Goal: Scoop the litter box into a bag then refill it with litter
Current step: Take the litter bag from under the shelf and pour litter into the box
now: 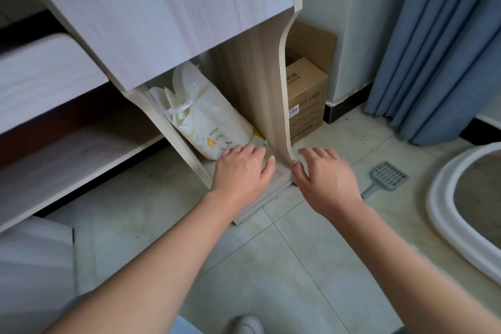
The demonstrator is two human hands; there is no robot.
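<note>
left hand point(242, 168) and right hand point(325, 173) extended forward, palms down, fingers relaxed, holding nothing

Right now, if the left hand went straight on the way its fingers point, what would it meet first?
The white and yellow litter bag leaning under the cabinet. The fingertips of the left hand are at its lower end; whether they touch it is unclear.

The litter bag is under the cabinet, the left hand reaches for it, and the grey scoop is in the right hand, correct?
No. The head view shows the grey scoop lying on the floor, apart from the empty right hand. The litter bag is under the cabinet, and the left hand reaches for it.
</note>
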